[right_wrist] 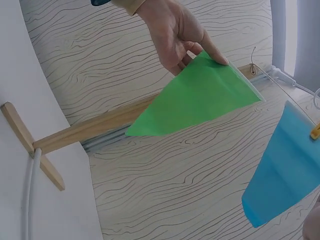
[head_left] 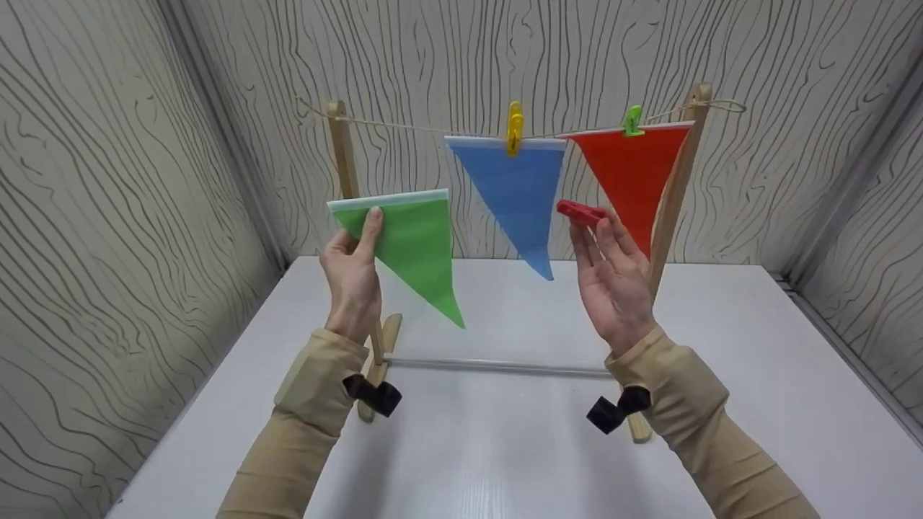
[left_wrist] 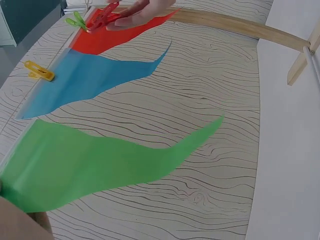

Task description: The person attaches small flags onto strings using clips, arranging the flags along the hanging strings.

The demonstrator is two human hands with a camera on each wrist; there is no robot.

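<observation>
My left hand (head_left: 355,270) pinches a green triangular pennant (head_left: 418,241) near its white top edge, thumb in front; its tip hangs down. In the head view the pennant is just below the string (head_left: 404,127), left of the blue pennant (head_left: 515,194). My right hand (head_left: 613,277) holds a red clothespin (head_left: 580,212) at the fingertips, in front of the red pennant (head_left: 642,173). A yellow clothespin (head_left: 513,130) clips the blue pennant to the string, and a green clothespin (head_left: 632,121) clips the red one. Only a sliver of my right hand shows in the right wrist view.
Two wooden posts (head_left: 344,155) hold the string at its ends. A pale rod (head_left: 497,367) joins their feet low over the white table (head_left: 461,447). Wood-grain patterned panels (head_left: 418,58) enclose the back and sides.
</observation>
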